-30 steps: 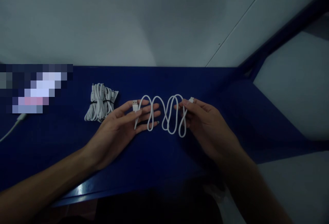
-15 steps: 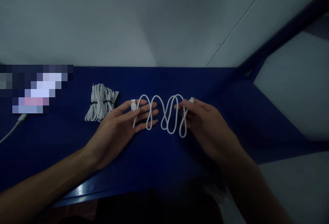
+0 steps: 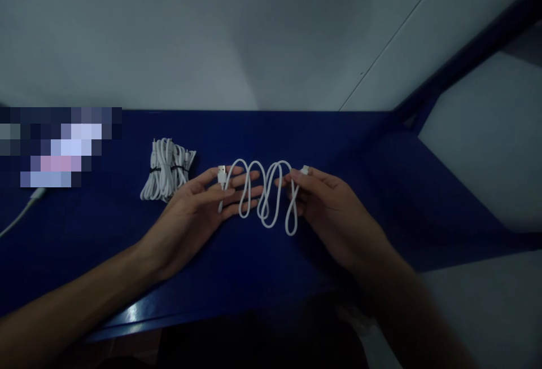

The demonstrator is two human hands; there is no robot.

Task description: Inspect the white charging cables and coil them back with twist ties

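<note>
The left hand (image 3: 197, 205) pinches the white cable (image 3: 265, 186) by its USB plug (image 3: 222, 177) and the right hand (image 3: 328, 200) grips its other end, the looped length running sideways between them over the blue counter (image 3: 254, 267). The plug's metal tip points away from the person; any marking is too small to read.

You have dim light, though the white cable (image 3: 265, 202) reads clearly against the dark blue worktop (image 3: 237, 273). A small white glare (image 3: 132, 311) sits near the worktop's front edge, your right forearm (image 3: 406, 284) lies in shadow, and coarse pixelation (image 3: 68, 148) masks a bright patch at left.
</note>
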